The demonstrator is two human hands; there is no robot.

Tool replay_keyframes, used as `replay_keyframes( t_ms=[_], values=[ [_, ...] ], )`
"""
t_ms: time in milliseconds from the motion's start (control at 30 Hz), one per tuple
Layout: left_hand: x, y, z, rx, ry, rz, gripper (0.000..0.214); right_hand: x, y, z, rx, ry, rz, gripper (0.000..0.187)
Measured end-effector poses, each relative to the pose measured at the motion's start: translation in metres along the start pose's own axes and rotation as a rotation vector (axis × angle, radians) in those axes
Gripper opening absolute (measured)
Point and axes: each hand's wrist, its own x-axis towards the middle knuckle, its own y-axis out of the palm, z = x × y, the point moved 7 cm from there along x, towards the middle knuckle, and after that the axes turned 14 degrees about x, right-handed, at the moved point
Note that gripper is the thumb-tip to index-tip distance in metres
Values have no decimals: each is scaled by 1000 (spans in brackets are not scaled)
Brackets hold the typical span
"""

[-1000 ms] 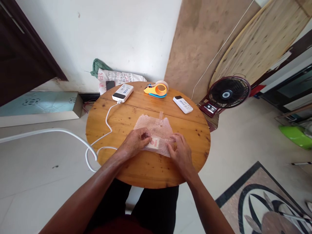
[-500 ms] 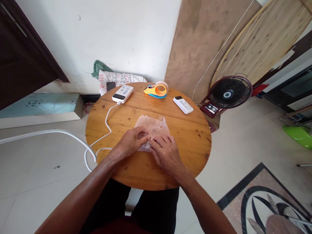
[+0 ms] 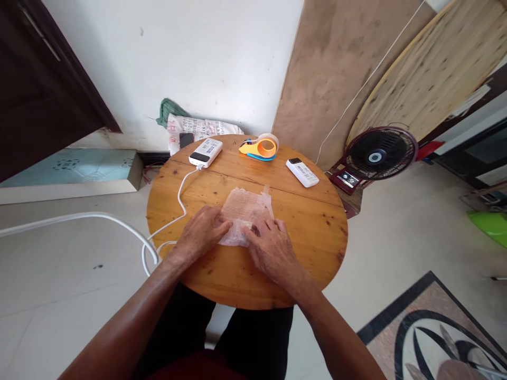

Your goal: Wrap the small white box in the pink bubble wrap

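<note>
A translucent sheet of bubble wrap (image 3: 244,206) lies on the round wooden table, its near part folded over in a whiter layer. At its left edge, my left hand (image 3: 204,228) grips the wrap, thumb on top and fingers curled at the side. My right hand (image 3: 271,244) holds the right edge, with its thumb pressed on the folded part and the fingers bent round the side. A small strip, perhaps tape, sticks up at the wrap's far right corner. Whether anything lies inside the fold I cannot tell.
Along the table's (image 3: 317,248) far side are a white power bank (image 3: 206,152) with a cable (image 3: 180,198), an orange tape dispenser (image 3: 259,148) and a second white power bank (image 3: 302,172). A fan (image 3: 374,157) stands beyond the right edge. A sack (image 3: 202,126) leans behind.
My hands have moved apart, the left one going left to the wrap's edge. More of the folded near part now shows between them. The camera view has shifted slightly.
</note>
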Motion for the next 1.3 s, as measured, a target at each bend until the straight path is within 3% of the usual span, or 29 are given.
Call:
replay_keyframes(
  t_ms=[200,333,400,533,667,833,933,1300],
  values=[
    [-4,1,6,-9,-73,60,58,0,0,2,1,5,-10,26],
    [-2,5,6,4,-86,62,66,1,-2,3,-8,-2,-16,27],
    [0,7,5,-28,-71,71,58,1,-2,5,-20,-16,-9,29],
    [2,9,-1,-96,-8,96,20,4,-3,7,-50,-48,17,31],
    [2,5,-5,-240,-56,96,25,9,-3,10,-69,-68,45,25],
    [-1,20,-21,-702,-91,249,21,12,-4,10,-46,-69,41,22],
    [-1,26,-28,-868,-116,293,22,11,-4,10,-26,-63,32,19],
    [-2,32,-37,-994,-122,343,21,3,-8,4,112,56,-111,10]
  ],
)
